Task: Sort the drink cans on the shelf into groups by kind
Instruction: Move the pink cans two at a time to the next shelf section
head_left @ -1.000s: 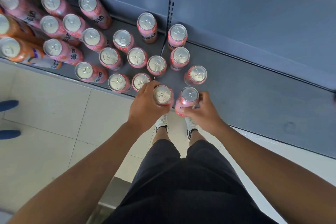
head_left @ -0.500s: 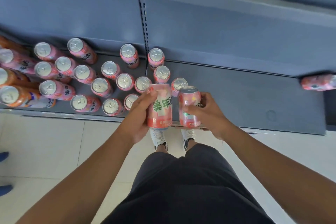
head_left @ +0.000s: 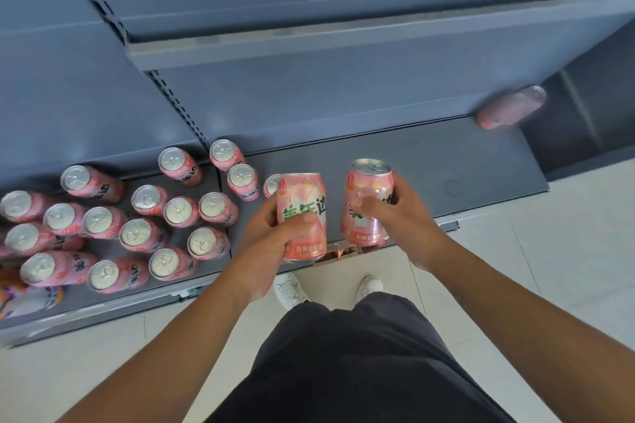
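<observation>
Your left grip [head_left: 269, 244] wraps one pink can [head_left: 302, 196] and your right grip [head_left: 402, 216] a second can [head_left: 369, 182], both above the shelf [head_left: 446, 154] front edge, where a slack hold could drop one against the packed cans [head_left: 137, 233]; the far can [head_left: 512, 108] is blurred, the orange cans [head_left: 34, 297] cut off.

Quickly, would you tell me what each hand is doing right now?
Left hand: holding a pink can.
Right hand: holding another pink can.

Pale tiled floor [head_left: 567, 251] lies below blue-grey metal shelving [head_left: 309, 96] with slotted uprights [head_left: 178, 106].
</observation>
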A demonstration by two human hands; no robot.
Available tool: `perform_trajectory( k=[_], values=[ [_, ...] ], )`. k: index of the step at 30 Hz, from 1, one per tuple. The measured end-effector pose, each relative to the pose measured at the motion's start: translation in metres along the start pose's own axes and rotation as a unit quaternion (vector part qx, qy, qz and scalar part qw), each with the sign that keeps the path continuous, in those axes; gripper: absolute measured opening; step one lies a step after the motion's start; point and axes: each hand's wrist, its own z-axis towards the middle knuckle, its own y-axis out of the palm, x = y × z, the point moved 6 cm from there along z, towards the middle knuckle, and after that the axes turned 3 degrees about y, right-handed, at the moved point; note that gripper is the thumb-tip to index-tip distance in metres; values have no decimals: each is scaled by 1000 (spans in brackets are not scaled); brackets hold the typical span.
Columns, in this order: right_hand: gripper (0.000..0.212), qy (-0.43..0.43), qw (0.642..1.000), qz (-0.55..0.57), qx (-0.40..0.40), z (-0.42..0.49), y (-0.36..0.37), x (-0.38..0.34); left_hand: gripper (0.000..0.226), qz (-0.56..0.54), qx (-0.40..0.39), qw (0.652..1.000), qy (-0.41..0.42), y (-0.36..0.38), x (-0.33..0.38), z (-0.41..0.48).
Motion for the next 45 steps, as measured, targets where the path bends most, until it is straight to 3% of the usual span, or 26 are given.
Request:
perform_trajectory(
  k=[4,7,9,16,25,33,45],
  values=[
    [38,-50,998,1,40,-18,-43,-6,33,40,-11,999,13,42,5,0],
    [36,-87,994,24,62,-34,-82,-5,70,76,-30,996,31,82,4,-2],
    [37,-107,991,40,73,-47,-112,-1,81,108,-43,992,57,112,4,-5],
    [49,-168,980,42,98,-90,-218,28,76,215,-93,958,165,236,-3,-21],
    [59,-200,965,62,159,-127,-326,62,78,274,-176,922,210,359,-27,-20],
    [64,-188,960,66,197,-115,-376,77,88,326,-215,901,189,404,-35,20],
    [64,-133,961,50,238,-22,-428,60,79,303,-213,916,156,440,-25,134]
  ],
)
